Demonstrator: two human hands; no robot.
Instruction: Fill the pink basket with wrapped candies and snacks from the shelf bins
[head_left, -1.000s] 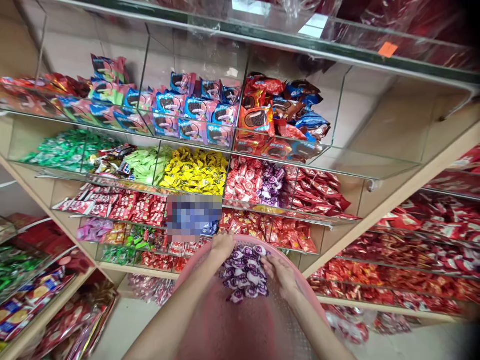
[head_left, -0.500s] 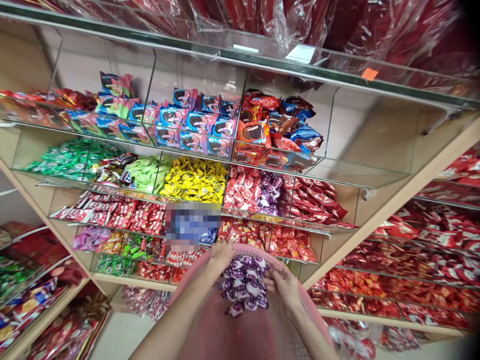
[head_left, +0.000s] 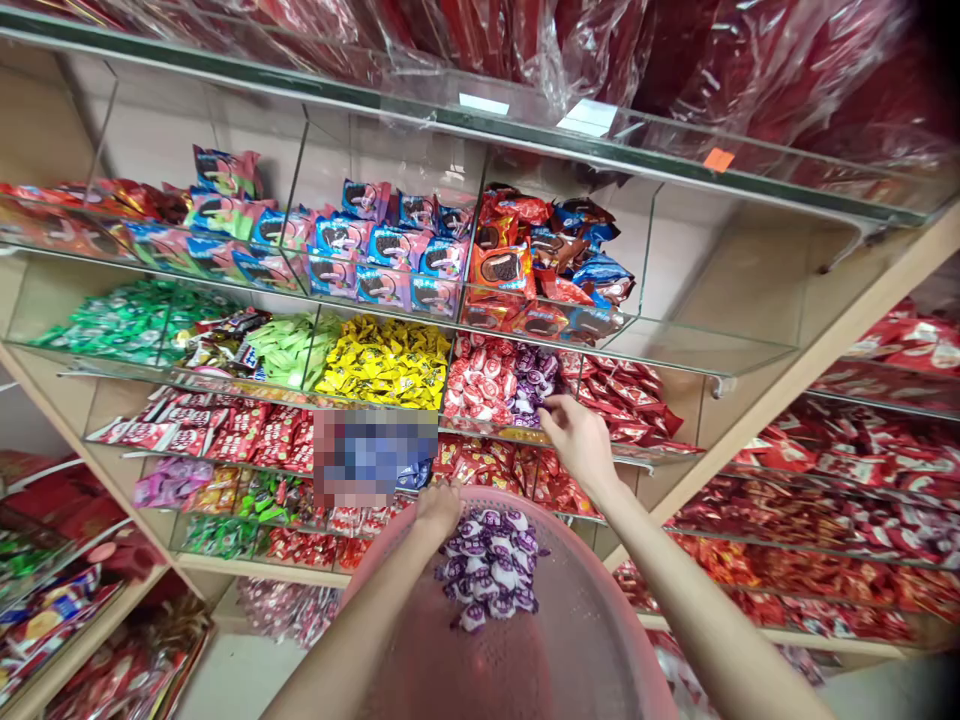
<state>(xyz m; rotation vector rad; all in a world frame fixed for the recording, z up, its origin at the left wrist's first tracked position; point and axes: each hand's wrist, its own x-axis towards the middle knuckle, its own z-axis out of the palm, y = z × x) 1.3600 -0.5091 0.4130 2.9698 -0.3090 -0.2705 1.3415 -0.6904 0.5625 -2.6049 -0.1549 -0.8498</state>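
Observation:
My left hand (head_left: 439,510) is closed over the far rim of a pink plastic basket (head_left: 405,640) with small holes in its wall. Inside the basket lies a pile of purple-and-white wrapped candies (head_left: 491,565). My right hand (head_left: 581,445) is up at the shelf, its fingers loosely bent and apart, with nothing visible in them. Its fingertips are at the front of a compartment of purple wrapped candies (head_left: 534,380), and whether they touch any is hard to see. Red-and-white wrapped candies (head_left: 480,385) fill the space to the left of these, and red packets (head_left: 626,395) lie to the right.
Glass shelf dividers and front edges (head_left: 487,420) separate the compartments. Yellow candies (head_left: 382,365) and green candies (head_left: 139,325) lie farther left. Packaged cookies (head_left: 382,245) sit one shelf higher. A thick glass shelf (head_left: 420,110) runs overhead, and a slanting wooden side panel (head_left: 780,370) stands at right.
My right hand has left the candies in the basket and moved up to the purple candies on the shelf. My left hand keeps hold of the basket rim. The view has shifted slightly.

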